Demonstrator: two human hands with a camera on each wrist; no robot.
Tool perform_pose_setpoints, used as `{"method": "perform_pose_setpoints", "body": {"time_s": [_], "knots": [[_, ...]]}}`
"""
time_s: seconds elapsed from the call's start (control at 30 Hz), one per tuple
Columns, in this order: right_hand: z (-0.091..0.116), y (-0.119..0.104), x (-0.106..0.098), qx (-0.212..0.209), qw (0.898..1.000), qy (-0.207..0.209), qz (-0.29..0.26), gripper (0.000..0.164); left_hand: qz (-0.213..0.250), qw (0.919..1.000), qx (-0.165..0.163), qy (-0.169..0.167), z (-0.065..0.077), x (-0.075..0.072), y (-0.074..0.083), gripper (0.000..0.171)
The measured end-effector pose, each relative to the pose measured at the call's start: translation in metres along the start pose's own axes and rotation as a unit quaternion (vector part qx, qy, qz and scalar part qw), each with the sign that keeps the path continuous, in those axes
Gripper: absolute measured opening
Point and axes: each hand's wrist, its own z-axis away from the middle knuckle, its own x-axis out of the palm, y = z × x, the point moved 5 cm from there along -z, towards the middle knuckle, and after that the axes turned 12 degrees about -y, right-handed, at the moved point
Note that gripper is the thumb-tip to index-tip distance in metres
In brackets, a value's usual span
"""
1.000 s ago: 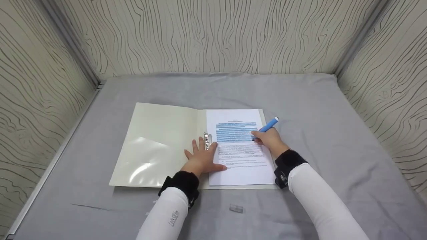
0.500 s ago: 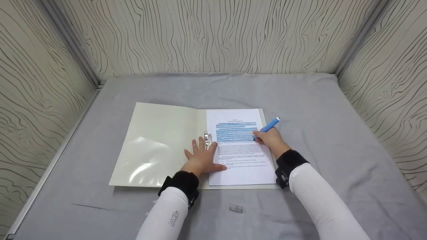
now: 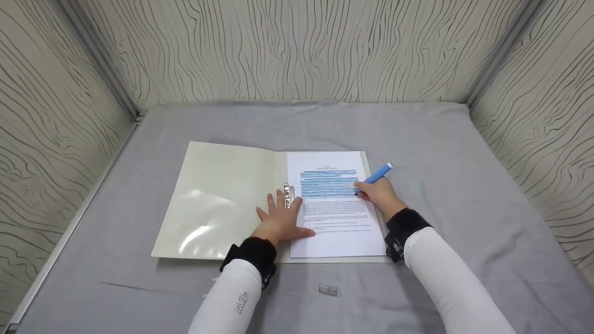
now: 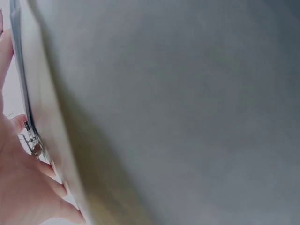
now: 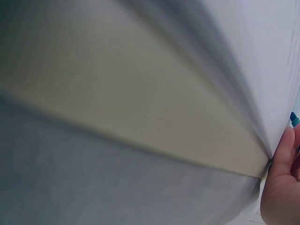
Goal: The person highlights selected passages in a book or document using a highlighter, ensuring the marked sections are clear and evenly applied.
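A cream ring binder (image 3: 218, 185) lies open, with a printed sheet (image 3: 336, 246) on its right side. Blue marker strokes cover the upper lines of print. In my right hand (image 3: 379, 194) I grip a blue marker (image 3: 380, 172), its dark tip at the right end of the lowest blue line. The right wrist view shows the tip (image 5: 294, 116) just past the fingers. My left hand (image 3: 278, 221) lies spread beside the metal ring clip (image 3: 287, 195), fingers over the binder's spine and thumb on the sheet's left edge. The left wrist view shows the same hand (image 4: 23, 183) near the clip.
On the grey tablecloth (image 3: 464, 153) in front of the binder lies a small clear plastic piece (image 3: 328, 290). A thin dark line (image 3: 123, 285) marks the cloth at the left. Patterned panels (image 3: 297, 51) stand around the back and sides.
My right hand and the marker have slid slightly to the right along the lowest blue line. The left hand, binder and sheet have stayed in place.
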Motion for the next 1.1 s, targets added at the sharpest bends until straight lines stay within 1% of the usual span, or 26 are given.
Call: {"method": "perform_pose_setpoints", "body": {"time_s": [0.2,0.4,0.63,0.7,1.1], "knots": [[-0.0008,-0.0001,-0.0008,-0.006,1.000,0.001,0.006,0.031,0.008,1.0000,0.002,0.000,0.0020,-0.0005,0.0000,0.100],[0.0007,-0.0005,-0.0036,-0.004,1.000,0.003,0.018,0.034,0.015,0.9999,0.002,0.000,0.0015,-0.0004,0.0004,0.100],[0.0025,-0.0016,-0.0061,-0.009,1.000,0.008,0.001,0.028,0.009,0.9999,-0.001,-0.005,0.0039,-0.0024,0.0021,0.098],[0.0026,-0.0013,-0.0063,-0.004,1.000,0.010,0.001,0.029,0.009,0.9999,-0.001,-0.005,0.0041,-0.0026,0.0021,0.098],[0.0034,0.0008,-0.0088,-0.005,1.000,0.018,-0.004,0.029,0.012,0.9999,0.000,-0.002,0.0034,-0.0014,0.0008,0.098]]}}
